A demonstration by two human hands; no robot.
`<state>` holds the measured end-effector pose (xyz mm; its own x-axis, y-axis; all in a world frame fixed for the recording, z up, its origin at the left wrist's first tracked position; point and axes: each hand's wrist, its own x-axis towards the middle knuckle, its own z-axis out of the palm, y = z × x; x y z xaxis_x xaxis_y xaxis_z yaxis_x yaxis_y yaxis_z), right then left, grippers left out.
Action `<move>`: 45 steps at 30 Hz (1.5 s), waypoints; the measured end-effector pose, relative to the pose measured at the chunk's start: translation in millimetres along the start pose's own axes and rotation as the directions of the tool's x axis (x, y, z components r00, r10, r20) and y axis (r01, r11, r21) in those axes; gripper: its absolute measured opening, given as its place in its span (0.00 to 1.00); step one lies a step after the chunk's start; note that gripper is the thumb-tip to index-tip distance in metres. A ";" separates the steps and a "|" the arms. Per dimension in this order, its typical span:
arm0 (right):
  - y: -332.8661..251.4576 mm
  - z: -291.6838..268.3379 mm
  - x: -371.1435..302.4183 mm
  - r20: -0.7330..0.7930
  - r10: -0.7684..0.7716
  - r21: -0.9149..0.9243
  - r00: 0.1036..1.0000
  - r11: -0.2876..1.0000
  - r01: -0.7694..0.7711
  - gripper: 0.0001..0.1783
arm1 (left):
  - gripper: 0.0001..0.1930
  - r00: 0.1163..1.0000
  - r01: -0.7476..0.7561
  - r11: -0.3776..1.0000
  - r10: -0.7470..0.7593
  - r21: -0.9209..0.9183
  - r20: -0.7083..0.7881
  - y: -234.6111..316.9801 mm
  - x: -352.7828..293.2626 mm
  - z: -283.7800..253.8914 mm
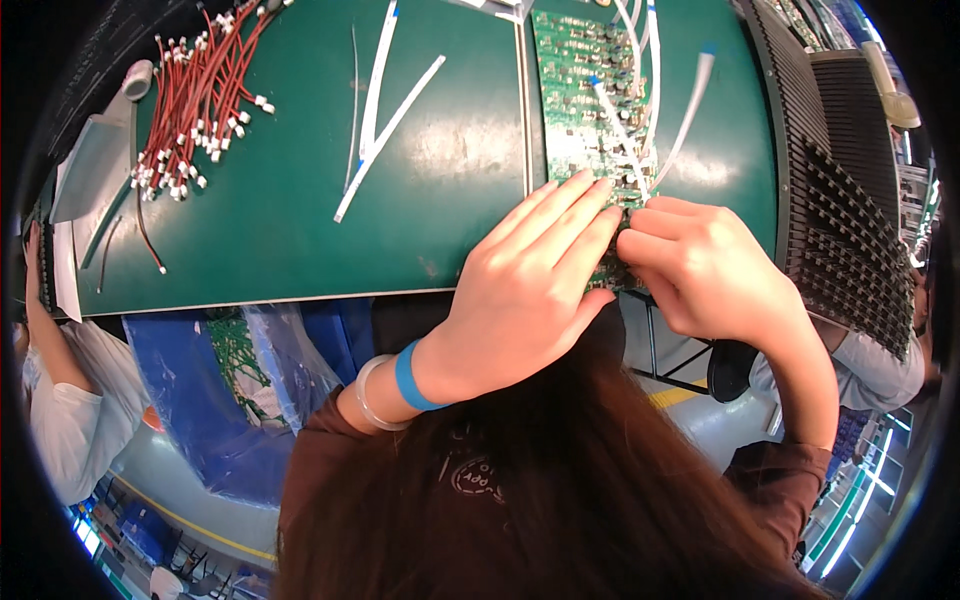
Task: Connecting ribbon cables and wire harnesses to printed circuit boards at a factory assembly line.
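Note:
A long green circuit board panel (570, 130) lies at the table's right part, covered in small components. My left hand (535, 275) rests flat over its near end, fingers stretched out and together. Against the near right edge of the board, my right hand (700, 255) is closed in a pinch, its fingertips beside the left fingers. A white flat ribbon cable (622, 125) with a blue end runs down to the right fingers; its lower end is hidden beneath them. Another white ribbon cable (685, 125) slants toward the same spot, and further ones lie over the panel's far part.
Loose white ribbon cables (390, 135) lie mid-table. A heap of red-and-black wires with white connectors (205, 100) sits at the far left. Black slotted racks (835, 190) stand along the right edge. Below the table's left is a blue plastic-lined bin (190, 400). Another person's arm (55, 335) shows at the left.

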<state>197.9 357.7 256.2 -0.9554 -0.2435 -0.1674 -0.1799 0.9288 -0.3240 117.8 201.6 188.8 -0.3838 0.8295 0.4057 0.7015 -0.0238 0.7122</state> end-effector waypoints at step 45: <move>41.9 67.1 -50.7 -0.640 0.640 0.629 0.424 0.754 -0.189 0.10 | 0.25 0.999 -0.041 0.997 0.039 0.069 0.033 5.2 0.9 -2.9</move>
<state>254.6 390.3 188.6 -0.6703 0.6705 0.3179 0.1920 0.5705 -0.7985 119.3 200.7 194.5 -0.3360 0.8459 0.4141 0.7564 -0.0197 0.6538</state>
